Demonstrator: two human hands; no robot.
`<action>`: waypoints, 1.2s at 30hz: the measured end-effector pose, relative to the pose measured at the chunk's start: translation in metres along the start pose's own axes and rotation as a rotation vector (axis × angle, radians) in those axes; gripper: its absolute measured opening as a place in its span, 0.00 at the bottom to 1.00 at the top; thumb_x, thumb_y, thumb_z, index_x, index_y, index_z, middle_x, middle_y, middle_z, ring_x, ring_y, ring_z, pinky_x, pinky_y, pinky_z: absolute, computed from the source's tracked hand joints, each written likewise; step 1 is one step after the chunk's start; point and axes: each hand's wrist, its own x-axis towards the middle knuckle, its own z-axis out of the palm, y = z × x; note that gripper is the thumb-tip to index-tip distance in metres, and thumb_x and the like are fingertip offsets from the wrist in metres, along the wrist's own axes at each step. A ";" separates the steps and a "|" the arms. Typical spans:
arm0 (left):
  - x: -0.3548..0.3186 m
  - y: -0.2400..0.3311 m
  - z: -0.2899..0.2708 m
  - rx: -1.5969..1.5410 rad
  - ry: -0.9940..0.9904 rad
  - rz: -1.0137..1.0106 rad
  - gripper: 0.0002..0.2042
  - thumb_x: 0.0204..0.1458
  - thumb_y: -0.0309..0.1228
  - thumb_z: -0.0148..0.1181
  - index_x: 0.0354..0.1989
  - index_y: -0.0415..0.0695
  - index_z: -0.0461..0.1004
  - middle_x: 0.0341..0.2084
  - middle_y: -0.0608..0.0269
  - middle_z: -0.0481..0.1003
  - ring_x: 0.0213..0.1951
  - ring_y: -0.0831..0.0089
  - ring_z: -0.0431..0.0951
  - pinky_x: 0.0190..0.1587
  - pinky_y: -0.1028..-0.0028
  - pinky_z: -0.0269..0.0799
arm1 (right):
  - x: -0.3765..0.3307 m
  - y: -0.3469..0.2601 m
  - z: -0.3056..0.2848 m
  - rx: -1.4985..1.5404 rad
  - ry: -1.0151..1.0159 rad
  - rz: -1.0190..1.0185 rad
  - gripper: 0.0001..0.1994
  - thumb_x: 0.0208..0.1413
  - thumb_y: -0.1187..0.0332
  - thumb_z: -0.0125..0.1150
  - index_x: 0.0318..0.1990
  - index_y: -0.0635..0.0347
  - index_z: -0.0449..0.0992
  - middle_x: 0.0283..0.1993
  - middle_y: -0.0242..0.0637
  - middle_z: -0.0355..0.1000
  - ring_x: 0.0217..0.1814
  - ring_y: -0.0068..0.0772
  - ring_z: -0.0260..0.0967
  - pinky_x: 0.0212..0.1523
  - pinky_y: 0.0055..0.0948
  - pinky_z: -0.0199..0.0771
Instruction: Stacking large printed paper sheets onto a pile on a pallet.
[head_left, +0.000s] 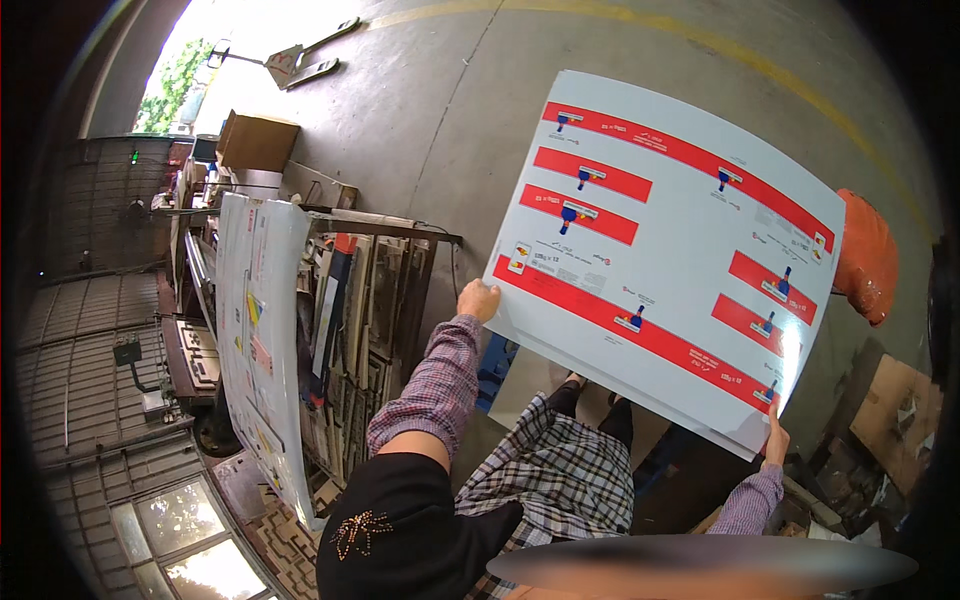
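Observation:
A large white printed cardboard sheet (660, 260), with red bands and small blue pictures, spans the space in front of me. It looks like more than one layer, since a second edge shows along its near side. My left hand (480, 299) grips its near left corner, with the fingers partly hidden beneath. At the near right corner my right hand (774, 440) pinches the sheet, thumb on top. The sheet is held up off the floor, tilted across my view. What lies under it is mostly hidden.
To the left stands a stack of printed sheets (262, 340) beside a rack of boards and flat strips (365, 320). A brown carton (257, 142) and a pallet truck (290, 65) are farther back. An orange sack (866, 258) lies at right, near cardboard scraps (895, 420).

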 end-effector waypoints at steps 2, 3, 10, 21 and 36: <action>-0.001 0.005 0.006 0.222 0.101 0.160 0.19 0.48 0.39 0.57 0.42 0.36 0.75 0.42 0.42 0.75 0.47 0.46 0.75 0.51 0.56 0.71 | 0.013 -0.002 -0.019 0.027 -0.060 0.111 0.25 0.53 0.47 0.67 0.36 0.68 0.81 0.36 0.33 0.75 0.38 0.23 0.69 0.41 0.26 0.69; -0.010 0.019 0.017 0.299 0.289 0.324 0.19 0.44 0.35 0.59 0.45 0.39 0.73 0.41 0.48 0.73 0.46 0.50 0.73 0.49 0.56 0.70 | 0.011 -0.001 -0.029 0.353 -0.106 0.053 0.21 0.55 0.54 0.67 0.41 0.67 0.79 0.39 0.34 0.75 0.38 0.22 0.71 0.41 0.25 0.70; -0.145 0.075 -0.008 0.110 -0.087 0.952 0.33 0.40 0.30 0.65 0.59 0.41 0.65 0.49 0.51 0.66 0.53 0.53 0.65 0.56 0.54 0.61 | -0.082 -0.120 -0.036 0.333 -0.293 -0.152 0.19 0.60 0.69 0.60 0.56 0.67 0.69 0.52 0.38 0.73 0.51 0.27 0.70 0.56 0.29 0.66; -0.160 0.154 -0.011 0.650 0.050 1.494 0.25 0.47 0.30 0.54 0.52 0.23 0.66 0.41 0.33 0.72 0.43 0.44 0.77 0.40 0.57 0.78 | -0.155 -0.148 -0.043 -0.946 0.021 -0.816 0.33 0.39 0.56 0.76 0.53 0.61 0.70 0.47 0.46 0.71 0.54 0.51 0.65 0.57 0.45 0.63; -0.152 0.215 -0.166 0.322 -0.491 1.698 0.13 0.41 0.29 0.62 0.38 0.41 0.74 0.27 0.56 0.76 0.28 0.55 0.79 0.30 0.58 0.73 | -0.159 -0.246 -0.022 -0.728 -0.970 -0.750 0.23 0.43 0.77 0.65 0.50 0.53 0.78 0.38 0.43 0.78 0.41 0.34 0.75 0.41 0.35 0.76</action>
